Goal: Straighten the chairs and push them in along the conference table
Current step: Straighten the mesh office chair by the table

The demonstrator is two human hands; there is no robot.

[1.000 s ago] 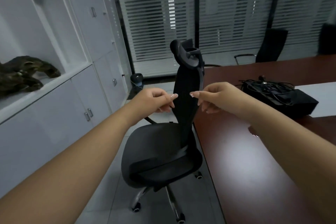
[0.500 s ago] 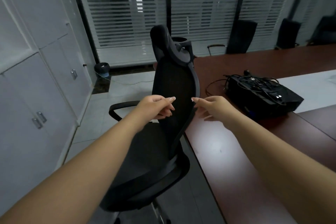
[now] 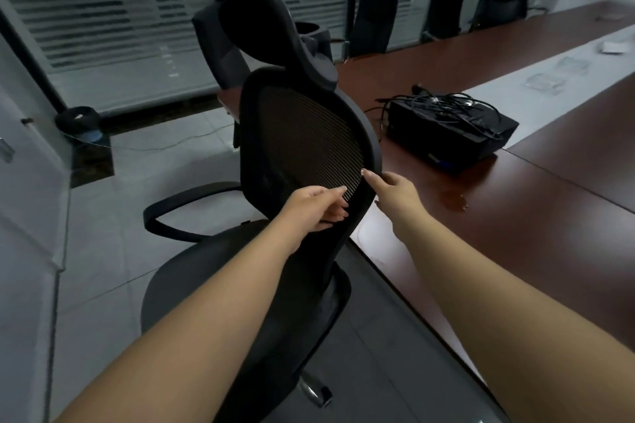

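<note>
A black mesh office chair (image 3: 302, 134) with a headrest stands at the near left corner of the long reddish-brown conference table (image 3: 515, 233). Its backrest face is turned toward me and its seat points away from the table. My left hand (image 3: 316, 206) holds the lower mesh near the right frame edge, thumb on top and fingers curled under. My right hand (image 3: 391, 189) grips that same frame edge from the table side, thumb on the front and fingers hidden behind it.
A black box (image 3: 453, 127) tangled with cables lies on the table. A second chair (image 3: 220, 45) stands behind the held one, and several more (image 3: 374, 21) line the far side. A dark bin (image 3: 79, 124) sits by the blinds; white cabinets (image 3: 20, 199) run along the left.
The chair has swivelled under my hands: its backrest was edge-on and now shows its mesh face. Both hands stayed on it, and my view has moved closer and swung right.
</note>
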